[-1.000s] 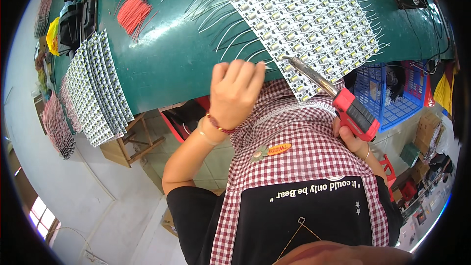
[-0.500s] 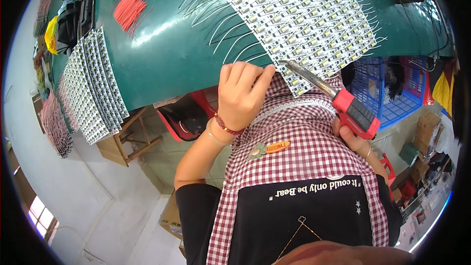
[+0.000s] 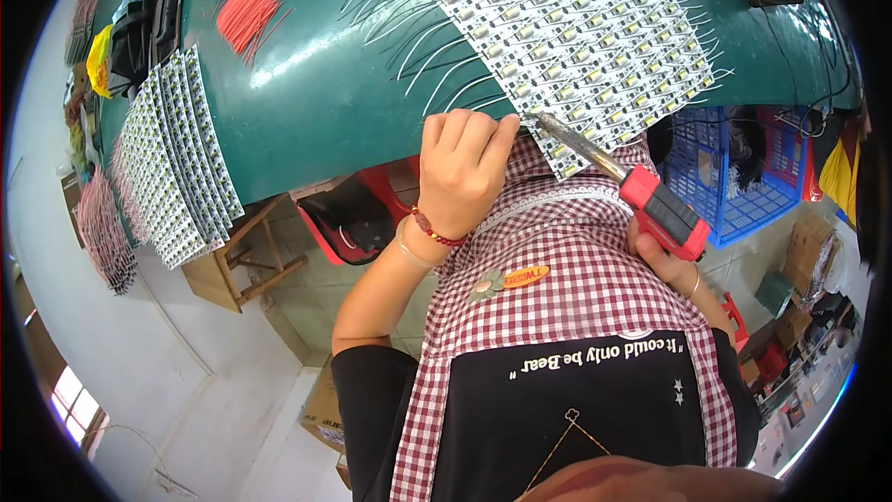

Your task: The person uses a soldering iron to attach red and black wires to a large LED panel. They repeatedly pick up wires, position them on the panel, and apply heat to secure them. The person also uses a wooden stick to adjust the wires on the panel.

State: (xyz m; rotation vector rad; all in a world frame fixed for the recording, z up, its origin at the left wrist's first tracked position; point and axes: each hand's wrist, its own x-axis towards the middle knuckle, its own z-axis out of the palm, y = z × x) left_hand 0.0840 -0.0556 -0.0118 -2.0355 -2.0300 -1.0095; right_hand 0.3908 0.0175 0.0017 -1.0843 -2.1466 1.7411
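Left hand [image 3: 462,172]: curled at green bench [image 3: 316,112] edge, fingers pinched shut; held thing too small to tell.
Right hand [image 3: 671,265]: closed round red soldering iron [image 3: 621,184], tip at white LED board sheet [image 3: 576,28].
Labels: orange oval tag [image 3: 527,276] on checked apron.
Crate: blue basket [image 3: 743,177], right.

Bright, even daylight-like light, no hard shadows. Soft white glare streak on the green tabletop [image 3: 316,93] near the red wires [image 3: 246,14]. Strong fisheye: tabletop edge bows, black vignette rings the frame. Centre sharp; rim soft and smeared, especially lower right. Window [image 3: 70,390] at lower left blown out.
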